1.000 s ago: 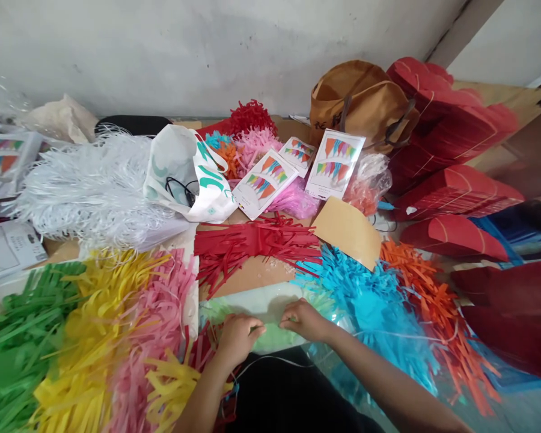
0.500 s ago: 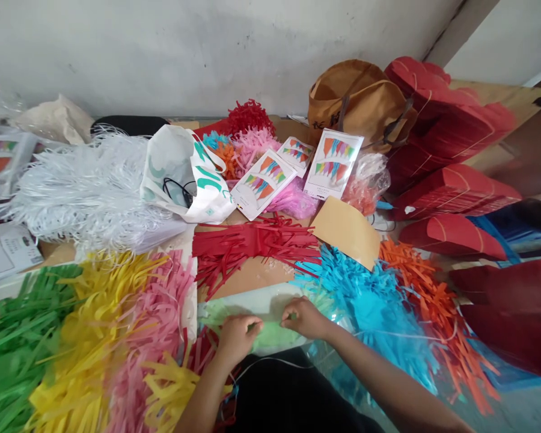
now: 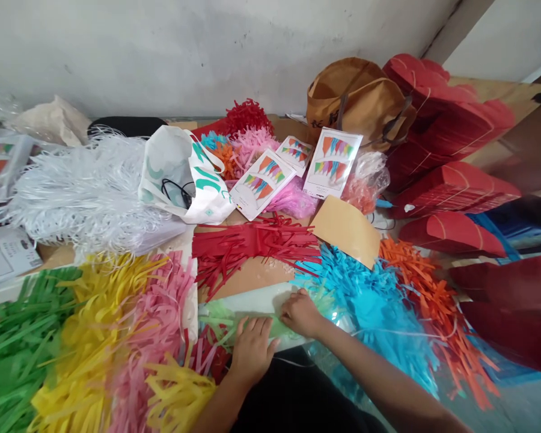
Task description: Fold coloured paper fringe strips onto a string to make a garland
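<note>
A clear plastic packet (image 3: 252, 304) with pale green paper inside lies on the table right in front of me. My left hand (image 3: 252, 349) lies flat on its near edge with the fingers stretched out and held together. My right hand (image 3: 301, 313) is curled and pinches the packet's right end. Red paper fringe (image 3: 252, 243) lies just beyond the packet, blue fringe (image 3: 365, 294) to its right, pink fringe (image 3: 157, 319) to its left.
Green (image 3: 18, 343), yellow (image 3: 90, 337) and orange (image 3: 433, 307) fringe piles spread over the table, with white strips (image 3: 85, 186) at the back left. A white bag (image 3: 184, 174), printed packets (image 3: 333, 162), a brown bag (image 3: 356, 96) and red folded boxes (image 3: 451, 192) stand behind.
My left hand has opened from a curled grip and now lies flat on the packet, a little nearer to me. My right hand has stayed at the packet's right end.
</note>
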Demonstrator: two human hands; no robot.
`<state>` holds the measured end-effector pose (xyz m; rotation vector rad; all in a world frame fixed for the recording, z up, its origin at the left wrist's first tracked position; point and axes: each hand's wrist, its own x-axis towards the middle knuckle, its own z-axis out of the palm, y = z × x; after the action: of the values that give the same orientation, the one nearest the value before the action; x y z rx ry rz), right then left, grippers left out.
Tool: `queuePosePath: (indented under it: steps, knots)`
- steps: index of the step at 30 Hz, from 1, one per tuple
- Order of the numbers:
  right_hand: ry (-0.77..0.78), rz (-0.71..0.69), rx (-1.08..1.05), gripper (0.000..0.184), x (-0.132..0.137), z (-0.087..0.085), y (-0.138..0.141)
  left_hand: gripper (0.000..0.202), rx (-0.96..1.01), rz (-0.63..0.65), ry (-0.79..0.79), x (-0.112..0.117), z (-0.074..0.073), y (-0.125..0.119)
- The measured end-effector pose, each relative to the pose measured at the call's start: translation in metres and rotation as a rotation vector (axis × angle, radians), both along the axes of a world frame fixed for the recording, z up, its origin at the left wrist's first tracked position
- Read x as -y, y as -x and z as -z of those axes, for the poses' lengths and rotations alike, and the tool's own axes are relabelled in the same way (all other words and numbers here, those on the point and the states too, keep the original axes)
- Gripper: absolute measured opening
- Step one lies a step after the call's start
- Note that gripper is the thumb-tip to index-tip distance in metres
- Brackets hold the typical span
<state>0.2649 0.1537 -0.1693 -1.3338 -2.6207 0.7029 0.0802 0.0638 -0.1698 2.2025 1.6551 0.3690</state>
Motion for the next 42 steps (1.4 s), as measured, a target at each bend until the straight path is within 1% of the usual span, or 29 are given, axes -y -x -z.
queuePosePath:
  steps: [3, 4, 5, 6, 7, 9, 10, 11, 14, 16, 18, 21, 22, 25, 28, 31, 35, 38, 42]
  knots:
    - [-0.058, 0.085, 0.014, 0.005, 0.008, -0.011, -0.003, 0.037, 0.020, 0.021, -0.015, 0.000, 0.002, 0.006]
    - [-0.081, 0.094, -0.003, 0.013, 0.014, -0.015, -0.004, 0.036, 0.024, 0.019, -0.016, -0.001, 0.003, 0.007]
    - [-0.098, 0.068, -0.030, 0.023, 0.020, -0.018, -0.005, 0.034, 0.025, 0.013, -0.014, -0.001, 0.003, 0.007]
    - [-0.108, 0.009, -0.059, 0.031, 0.028, -0.019, -0.006, 0.034, 0.025, 0.005, -0.012, -0.002, 0.003, 0.008]
    - [-0.111, -0.068, -0.083, 0.034, 0.035, -0.018, -0.007, 0.034, 0.026, -0.002, -0.008, -0.003, 0.003, 0.008]
    - [-0.114, -0.188, -0.104, 0.032, 0.045, -0.012, -0.008, 0.035, 0.030, -0.011, 0.003, -0.005, 0.001, 0.009]
    - [-0.119, -0.192, -0.107, 0.030, 0.047, -0.006, -0.009, 0.035, 0.033, -0.009, 0.010, -0.006, 0.000, 0.009]
    - [-0.122, -0.159, -0.121, 0.026, 0.048, -0.001, -0.009, 0.035, 0.038, -0.003, 0.016, -0.008, -0.002, 0.010]
    - [-0.105, 0.004, -0.201, 0.016, 0.042, 0.010, -0.010, 0.032, 0.054, 0.014, 0.028, -0.012, -0.006, 0.013]
    - [-0.090, 0.078, -0.229, 0.013, 0.038, 0.012, -0.010, 0.028, 0.063, 0.008, 0.028, -0.015, -0.008, 0.015]
    - [-0.085, 0.109, -0.236, 0.014, 0.038, 0.010, -0.010, 0.024, 0.071, -0.011, 0.025, -0.017, -0.008, 0.016]
    - [-0.097, 0.111, -0.240, 0.023, 0.040, 0.011, -0.009, 0.019, 0.088, -0.032, 0.018, -0.019, -0.007, 0.017]
    - [-0.108, 0.101, -0.239, 0.022, 0.041, 0.013, -0.009, 0.019, 0.094, -0.035, 0.015, -0.018, -0.006, 0.018]
    - [-0.137, 0.075, -0.237, 0.004, 0.042, 0.022, -0.011, 0.022, 0.109, -0.037, 0.006, -0.015, -0.005, 0.021]
    - [-0.142, 0.061, -0.241, 0.009, 0.039, 0.027, -0.016, 0.021, 0.101, -0.048, 0.007, -0.011, -0.006, 0.025]
    - [-0.136, 0.047, -0.243, 0.013, 0.036, 0.026, -0.021, 0.018, 0.059, -0.088, 0.017, -0.010, -0.009, 0.028]
    - [-0.146, 0.066, -0.207, 0.019, 0.032, 0.020, -0.020, 0.022, -0.026, -0.146, 0.039, -0.016, -0.012, 0.024]
    - [-0.190, 0.106, -0.150, 0.024, 0.030, 0.020, -0.015, 0.024, -0.090, -0.151, 0.057, -0.024, -0.014, 0.018]
    - [-0.211, 0.112, -0.117, 0.023, 0.027, 0.024, -0.011, 0.027, -0.164, -0.142, 0.072, -0.032, -0.012, 0.014]
